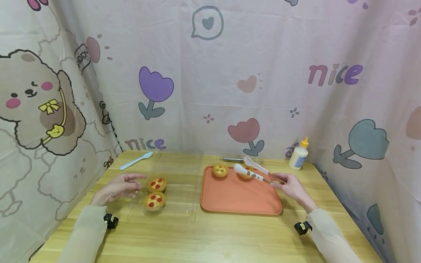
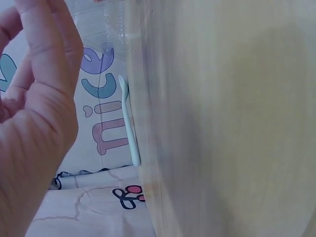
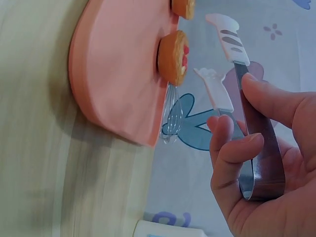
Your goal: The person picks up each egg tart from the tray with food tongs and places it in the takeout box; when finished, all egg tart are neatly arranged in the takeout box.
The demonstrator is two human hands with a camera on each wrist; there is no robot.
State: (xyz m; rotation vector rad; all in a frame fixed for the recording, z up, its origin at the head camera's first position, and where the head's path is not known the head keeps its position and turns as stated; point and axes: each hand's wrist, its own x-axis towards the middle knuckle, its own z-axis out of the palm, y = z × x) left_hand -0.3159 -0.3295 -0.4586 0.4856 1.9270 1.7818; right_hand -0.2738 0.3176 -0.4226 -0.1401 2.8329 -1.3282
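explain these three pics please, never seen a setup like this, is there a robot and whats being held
There is no robot here, just a person's bare left hand and right hand. The wide picture comes from a camera worn on the head; the other two come from cameras on the left and right wrists. On the wooden table an open clear plastic container holds two tarts, and an orange tray holds two more. Around them are a light blue spoon, a whisk and a white bottle. The right hand holds metal tongs with white tips; the left hand is beside the container, with nothing visibly held.
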